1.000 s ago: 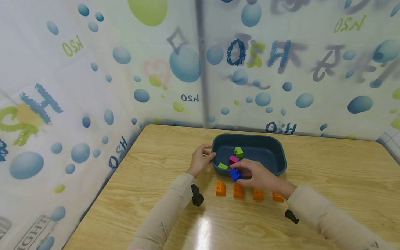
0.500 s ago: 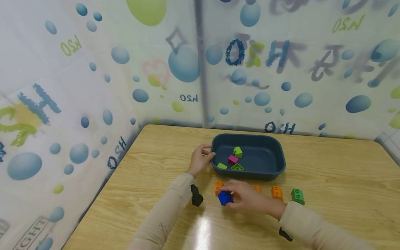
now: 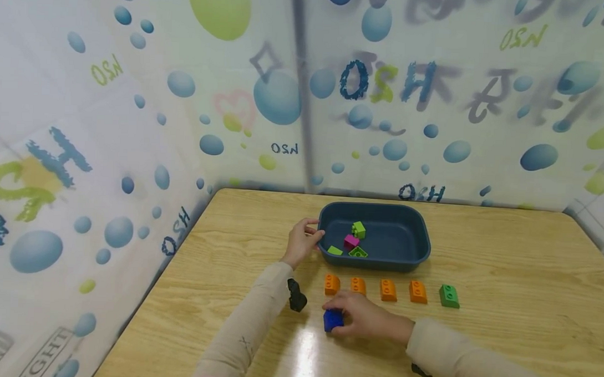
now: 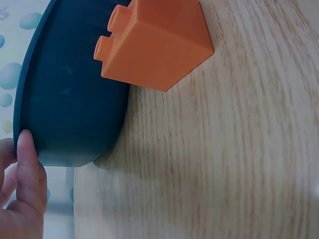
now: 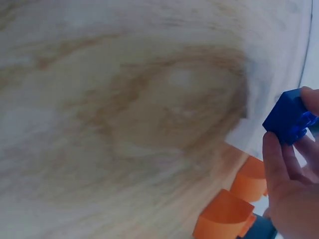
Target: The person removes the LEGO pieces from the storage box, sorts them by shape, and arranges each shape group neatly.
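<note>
My right hand (image 3: 362,317) pinches a blue toy building block (image 3: 333,321) between thumb and fingers, low over the table in front of the orange row. In the right wrist view the blue block (image 5: 288,117) shows its studs turned toward the palm. My left hand (image 3: 302,241) grips the left end of a dark blue tub (image 3: 399,265). The left wrist view has the thumb outside the tub wall (image 4: 75,114) with the fingers at its rim. Inside the tub lie a magenta block (image 3: 351,242) and several lime green pieces, one a block (image 3: 359,230) near the middle.
Several orange blocks, one of them an orange block (image 3: 388,290), stand in a row before the tub, with a green block (image 3: 450,296) at the right end. The wooden table (image 3: 504,251) meets a printed wall covering (image 3: 235,97) behind and on the left.
The right hand has carried the blue block from the tub's front rim toward me, past the orange row. The green block at the right end has come into view. The left hand stays put.
</note>
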`<state>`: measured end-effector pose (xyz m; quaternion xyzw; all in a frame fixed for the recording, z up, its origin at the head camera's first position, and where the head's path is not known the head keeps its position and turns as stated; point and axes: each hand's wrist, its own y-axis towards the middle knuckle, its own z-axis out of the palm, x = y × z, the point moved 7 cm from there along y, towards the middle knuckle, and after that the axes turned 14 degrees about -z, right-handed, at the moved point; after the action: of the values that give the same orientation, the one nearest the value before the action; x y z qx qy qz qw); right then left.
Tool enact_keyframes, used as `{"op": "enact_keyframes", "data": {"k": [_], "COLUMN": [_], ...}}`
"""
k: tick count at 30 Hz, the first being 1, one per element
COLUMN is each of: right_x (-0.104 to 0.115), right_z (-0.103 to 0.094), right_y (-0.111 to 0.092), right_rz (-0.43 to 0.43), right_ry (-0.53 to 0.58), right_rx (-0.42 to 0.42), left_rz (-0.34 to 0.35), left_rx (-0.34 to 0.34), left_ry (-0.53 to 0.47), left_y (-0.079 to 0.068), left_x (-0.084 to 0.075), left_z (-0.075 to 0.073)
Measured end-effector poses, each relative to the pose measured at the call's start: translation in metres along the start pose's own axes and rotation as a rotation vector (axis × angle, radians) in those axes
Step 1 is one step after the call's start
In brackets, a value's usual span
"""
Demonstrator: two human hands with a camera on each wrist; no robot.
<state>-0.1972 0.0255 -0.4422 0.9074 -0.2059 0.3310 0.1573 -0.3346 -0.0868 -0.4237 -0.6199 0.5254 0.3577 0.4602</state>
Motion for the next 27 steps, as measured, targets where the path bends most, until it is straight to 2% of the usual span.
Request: {"op": "enact_keyframes", "data": {"k": [4,14,27], "right_x": [-0.0023,-0.0036,-0.0053], "right_z": [0.0037,0.0046,0.0041], "right_y": [0.0005,0.0027,-0.0015], "right_rz": [0.026,0.05,0.078], "right_ry": [-0.048,-0.094,-0.063], "right_rx": [0.017,-0.003,-0.033], "left_rz": [-0.003,-0.008,-0.008], "left_rx": [-0.004,0.003,0.001], "left_ry": [0.003,0.001,0.005], "left_y": [0.0008,0.001,0.0036], "left_x": [0.0006,0.0016,0.0033], "left_z": [-0.0001,0.0004,0.0006]}}
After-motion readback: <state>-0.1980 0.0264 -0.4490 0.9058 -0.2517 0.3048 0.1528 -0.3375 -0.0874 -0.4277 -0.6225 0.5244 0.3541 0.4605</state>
